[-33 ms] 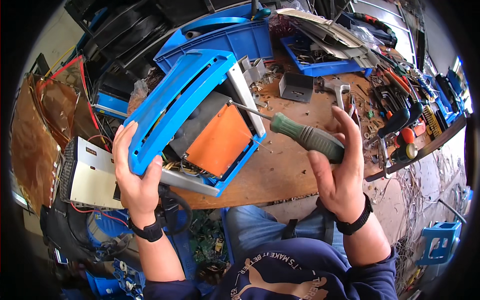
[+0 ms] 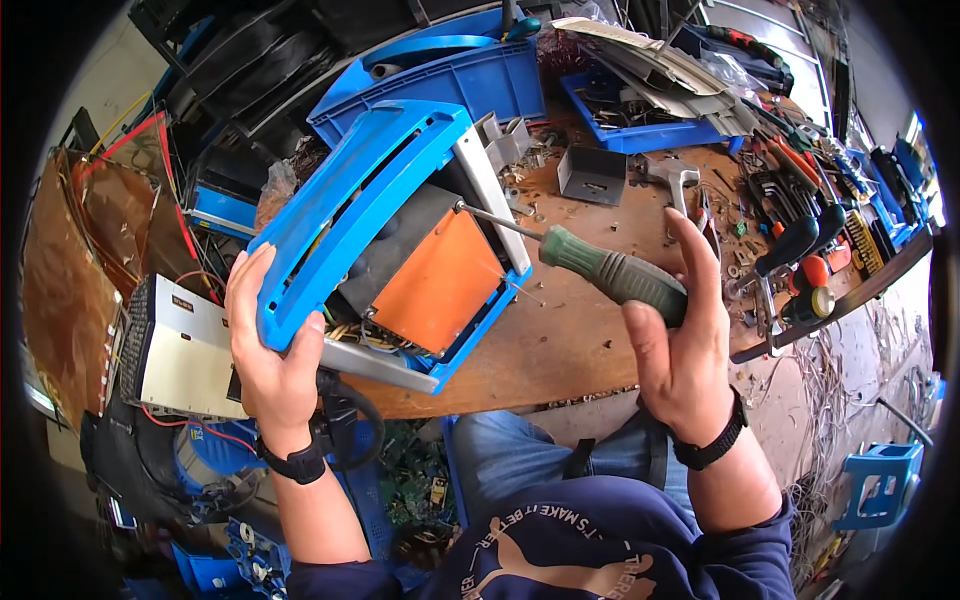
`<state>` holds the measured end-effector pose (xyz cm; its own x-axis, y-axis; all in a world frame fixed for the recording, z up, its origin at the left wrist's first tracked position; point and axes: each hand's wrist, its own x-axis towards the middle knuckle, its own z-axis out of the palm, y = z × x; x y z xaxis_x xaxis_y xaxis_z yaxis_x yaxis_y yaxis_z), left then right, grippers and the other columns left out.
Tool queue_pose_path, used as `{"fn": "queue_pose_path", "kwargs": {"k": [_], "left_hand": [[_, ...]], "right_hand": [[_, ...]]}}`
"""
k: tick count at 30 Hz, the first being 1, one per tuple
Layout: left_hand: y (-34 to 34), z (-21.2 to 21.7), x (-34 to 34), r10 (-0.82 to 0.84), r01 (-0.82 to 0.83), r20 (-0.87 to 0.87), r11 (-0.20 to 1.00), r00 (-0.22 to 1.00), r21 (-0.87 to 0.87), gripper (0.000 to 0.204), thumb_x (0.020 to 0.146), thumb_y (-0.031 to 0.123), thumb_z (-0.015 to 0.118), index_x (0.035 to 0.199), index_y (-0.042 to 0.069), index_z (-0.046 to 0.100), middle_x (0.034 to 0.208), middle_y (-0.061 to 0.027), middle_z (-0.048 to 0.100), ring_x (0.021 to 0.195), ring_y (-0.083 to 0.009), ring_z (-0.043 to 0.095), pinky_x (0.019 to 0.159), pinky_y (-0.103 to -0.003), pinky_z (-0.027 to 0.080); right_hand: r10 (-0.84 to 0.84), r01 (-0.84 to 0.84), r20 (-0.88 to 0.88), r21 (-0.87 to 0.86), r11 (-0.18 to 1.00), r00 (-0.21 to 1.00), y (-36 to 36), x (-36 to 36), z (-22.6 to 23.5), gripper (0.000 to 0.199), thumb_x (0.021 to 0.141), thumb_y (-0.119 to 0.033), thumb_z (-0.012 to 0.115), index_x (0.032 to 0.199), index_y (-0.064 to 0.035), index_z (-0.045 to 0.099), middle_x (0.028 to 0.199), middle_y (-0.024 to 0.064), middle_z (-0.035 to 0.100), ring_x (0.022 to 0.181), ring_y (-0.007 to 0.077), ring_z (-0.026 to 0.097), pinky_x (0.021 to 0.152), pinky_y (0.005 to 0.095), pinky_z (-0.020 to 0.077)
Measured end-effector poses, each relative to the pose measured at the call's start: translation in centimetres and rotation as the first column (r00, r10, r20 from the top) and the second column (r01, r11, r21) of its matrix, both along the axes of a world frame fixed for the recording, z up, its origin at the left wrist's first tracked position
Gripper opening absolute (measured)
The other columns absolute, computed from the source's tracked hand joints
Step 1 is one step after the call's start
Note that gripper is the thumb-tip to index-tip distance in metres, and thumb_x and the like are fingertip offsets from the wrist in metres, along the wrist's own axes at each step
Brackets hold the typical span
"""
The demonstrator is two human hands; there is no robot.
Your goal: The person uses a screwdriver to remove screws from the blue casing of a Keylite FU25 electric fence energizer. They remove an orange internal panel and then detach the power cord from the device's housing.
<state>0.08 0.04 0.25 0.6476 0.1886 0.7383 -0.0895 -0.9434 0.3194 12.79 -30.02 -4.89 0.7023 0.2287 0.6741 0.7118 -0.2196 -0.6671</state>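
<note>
My left hand (image 2: 272,335) grips the near left corner of a bright blue plastic frame (image 2: 365,190), thumb on the near side and fingers over the outer edge. The frame stands tilted on the bench, with grey metal bars on its sides. Inside it sits a dark box with an orange panel (image 2: 430,285) and some wires near its lower edge. In my right hand (image 2: 690,330), the butt of a green-handled screwdriver (image 2: 610,265) rests between thumb and fingers, with the index finger stretched upward. The screwdriver's shaft reaches left to a screw at the panel's top corner.
A hammer (image 2: 675,178) and a grey metal bracket (image 2: 592,175) lie on the wooden bench (image 2: 570,345) among scattered screws. Blue bins (image 2: 470,85) stand behind. Many hand tools crowd the right side; a cream metal case (image 2: 190,350) stands at left.
The thumb and fingers of my right hand have shifted very slightly around the screwdriver handle. My left hand and the blue frame stay where they were.
</note>
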Motion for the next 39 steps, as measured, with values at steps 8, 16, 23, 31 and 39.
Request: {"fn": "queue_pose_path", "kwargs": {"k": [8,16,23,31,39], "left_hand": [[-0.4,-0.1,0.0,0.011,-0.011,0.000,1.000,1.000,-0.014,0.059,0.073,0.009,0.062,0.129,-0.003,0.048,0.132,-0.0196,0.049,0.131,-0.0370,0.038,0.110,-0.046,0.027],[-0.2,-0.1,-0.2,0.004,-0.004,-0.003,1.000,1.000,-0.018,0.058,0.074,0.010,0.062,0.128,-0.003,0.049,0.132,-0.0195,0.049,0.132,-0.0369,0.038,0.110,-0.045,0.027],[-0.2,-0.1,-0.1,0.010,-0.010,-0.004,1.000,1.000,-0.016,0.058,0.073,0.008,0.062,0.129,-0.003,0.048,0.132,-0.0194,0.049,0.132,-0.0363,0.038,0.110,-0.045,0.027],[-0.3,-0.1,0.1,0.004,-0.004,0.002,1.000,1.000,-0.018,0.058,0.073,0.009,0.063,0.129,-0.003,0.049,0.132,-0.0197,0.049,0.131,-0.0365,0.038,0.110,-0.045,0.027],[-0.3,-0.1,0.0,0.005,-0.005,0.008,1.000,1.000,-0.008,0.058,0.073,0.012,0.063,0.128,-0.002,0.049,0.132,-0.0200,0.049,0.131,-0.0366,0.039,0.110,-0.045,0.027]], "right_hand": [[0.044,-0.047,0.206,0.009,0.999,0.978,0.1,0.1,0.1,0.057,0.071,0.002,0.072,0.123,-0.0022,0.050,0.099,0.0137,0.058,0.090,0.0336,0.056,0.080,0.0356,0.0482],[0.074,-0.074,0.011,-0.016,0.997,0.997,-0.4,0.0,0.1,0.051,0.074,0.000,0.071,0.121,-0.0011,0.052,0.098,0.0156,0.057,0.090,0.0347,0.056,0.081,0.0349,0.0480],[0.028,-0.023,-0.055,0.092,0.995,0.998,0.2,0.1,-0.1,0.054,0.077,-0.006,0.071,0.125,0.0015,0.048,0.105,0.0187,0.056,0.095,0.0350,0.055,0.084,0.0362,0.0479],[0.045,-0.048,0.052,0.052,0.997,0.998,0.2,-0.2,-0.3,0.051,0.080,-0.004,0.067,0.126,0.0011,0.047,0.105,0.0180,0.055,0.094,0.0286,0.057,0.083,0.0339,0.0472],[0.081,-0.070,0.197,-0.063,0.996,0.977,-0.6,0.2,-0.6,0.042,0.075,0.002,0.067,0.115,-0.0001,0.054,0.101,0.0197,0.056,0.089,0.0352,0.058,0.074,0.0372,0.0494]]}}
